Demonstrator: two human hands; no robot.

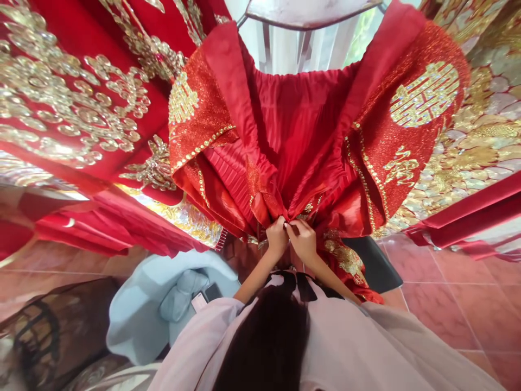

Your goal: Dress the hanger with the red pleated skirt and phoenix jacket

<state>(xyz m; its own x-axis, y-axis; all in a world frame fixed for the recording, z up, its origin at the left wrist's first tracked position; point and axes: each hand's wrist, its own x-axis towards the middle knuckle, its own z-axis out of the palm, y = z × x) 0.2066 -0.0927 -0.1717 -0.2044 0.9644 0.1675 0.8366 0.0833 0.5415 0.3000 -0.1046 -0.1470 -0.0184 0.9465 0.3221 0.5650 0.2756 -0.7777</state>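
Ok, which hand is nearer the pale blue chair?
Left. The left hand, at the red garment, is up and right of the chair in view; the right hand is at the garment too, farther right.

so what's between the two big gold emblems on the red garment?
Head view: between the left emblem and the right emblem, the red garment shows glittery fabric, then two plain bands flanking gathered cloth.

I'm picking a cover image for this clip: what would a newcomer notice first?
Probably the big red garment filling the upper middle, with the left hand and right hand pinching it near the centre. Next, the glittering gold emblem at upper right and sparkling beadwork at upper left. Then the pale blue chair, lower left.
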